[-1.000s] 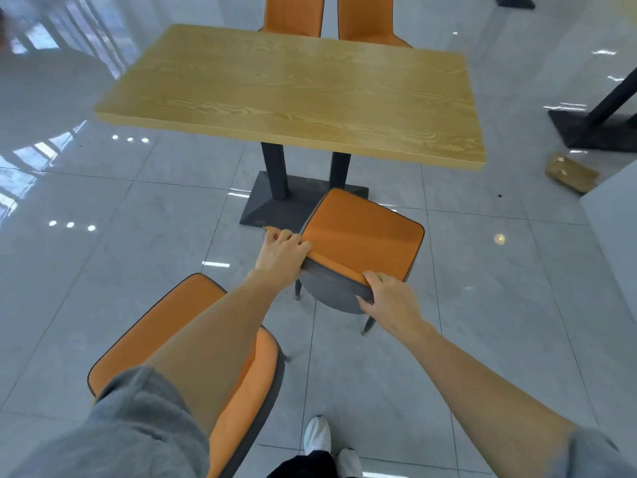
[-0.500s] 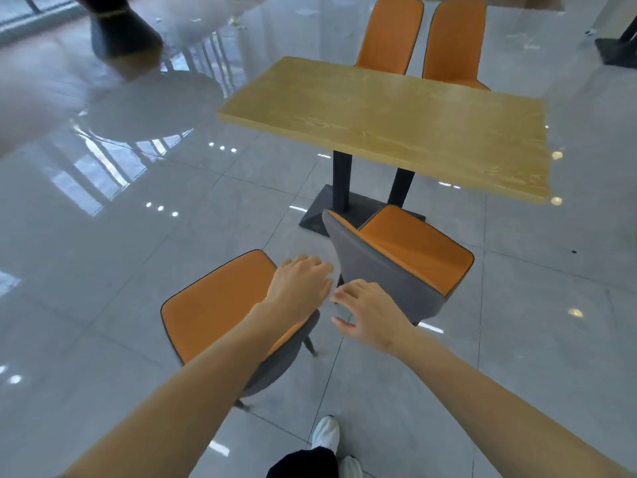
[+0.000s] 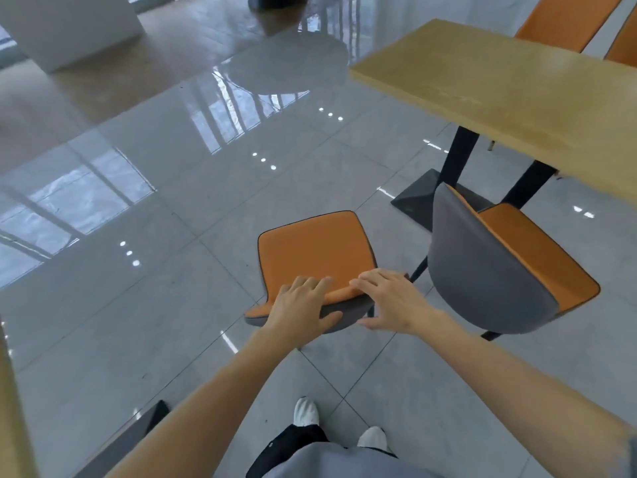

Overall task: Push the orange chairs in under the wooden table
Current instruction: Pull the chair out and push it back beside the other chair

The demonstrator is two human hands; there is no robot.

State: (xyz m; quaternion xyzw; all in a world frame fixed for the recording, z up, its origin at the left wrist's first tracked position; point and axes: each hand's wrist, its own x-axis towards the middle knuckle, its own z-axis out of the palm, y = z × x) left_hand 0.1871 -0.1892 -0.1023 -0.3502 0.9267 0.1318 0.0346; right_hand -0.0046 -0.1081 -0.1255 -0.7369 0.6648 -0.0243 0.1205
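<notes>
The wooden table (image 3: 517, 88) fills the upper right. One orange chair (image 3: 537, 257) with a grey back stands at its near edge, the seat partly under the top. A second orange chair (image 3: 313, 250) stands out on the floor to its left, apart from the table. My left hand (image 3: 300, 305) grips the top edge of this chair's backrest, fingers over the orange front and thumb on the grey back. My right hand (image 3: 389, 301) holds the same edge at its right corner. Two more orange chairs (image 3: 565, 19) stand on the table's far side.
The table's black legs rise from a dark base (image 3: 420, 198) just right of the held chair. A white block (image 3: 69, 25) stands at the far left. Another wooden edge (image 3: 13, 408) and a dark base (image 3: 138, 432) sit at lower left. My white shoes (image 3: 305, 410) are below.
Both hands let go of the right chair, which now sits closer to the table, and moved left onto the second chair's backrest. The view swung left.
</notes>
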